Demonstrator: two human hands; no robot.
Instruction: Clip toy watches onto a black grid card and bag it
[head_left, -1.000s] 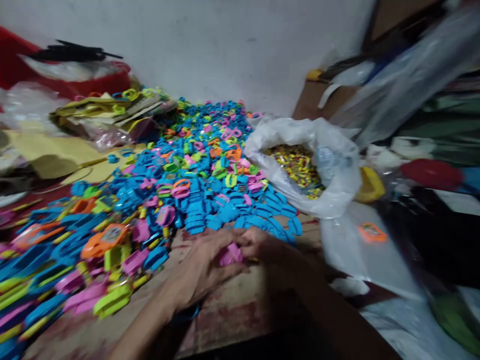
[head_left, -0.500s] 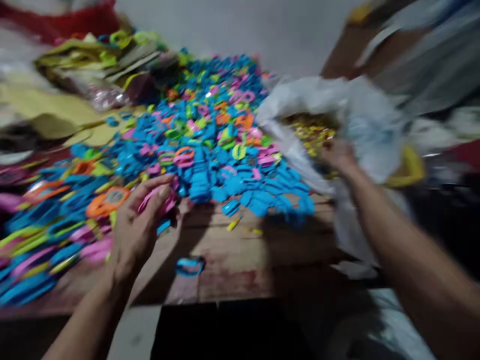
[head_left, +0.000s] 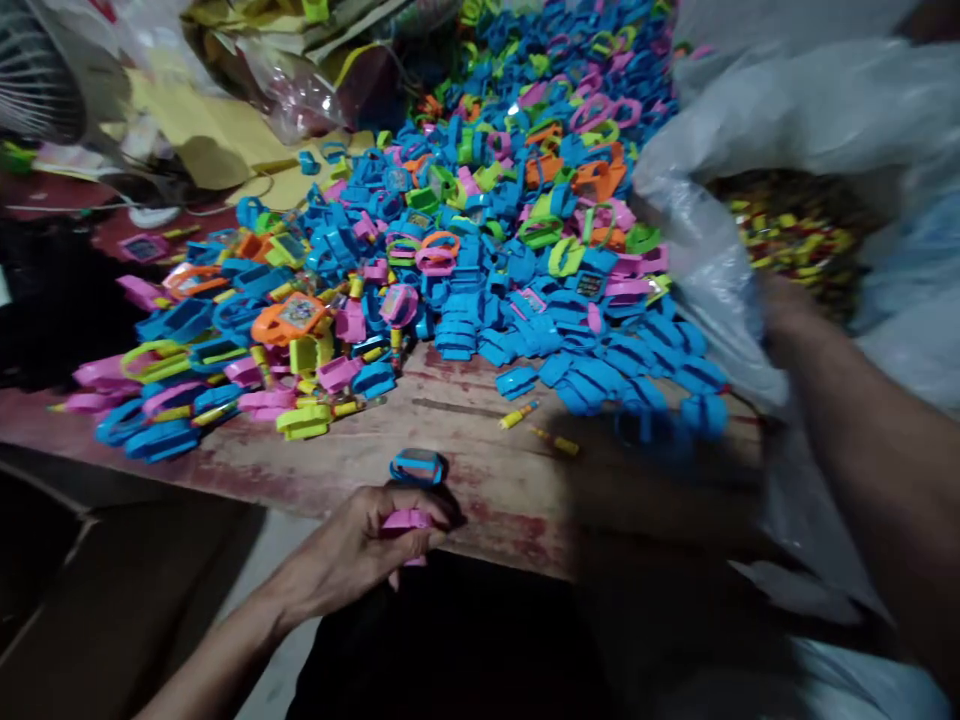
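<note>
At seven o'clock my left hand (head_left: 356,542) pinches the pink piece (head_left: 405,520), likely light and stiff, by its sides; for my blurred right hand (head_left: 791,315), I cannot tell.

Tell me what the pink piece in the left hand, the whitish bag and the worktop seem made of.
Pink piece: probably smooth plastic, evenly coloured. Bag: likely thin plastic film, translucent and wrinkled, with glints. Worktop: seemingly wood, its reddish, perhaps painted finish worn to brown patches.

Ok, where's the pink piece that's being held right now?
In the head view, the pink piece is in the left hand, low and left of centre, by the front edge of the table, just below a lone blue piece.
</note>
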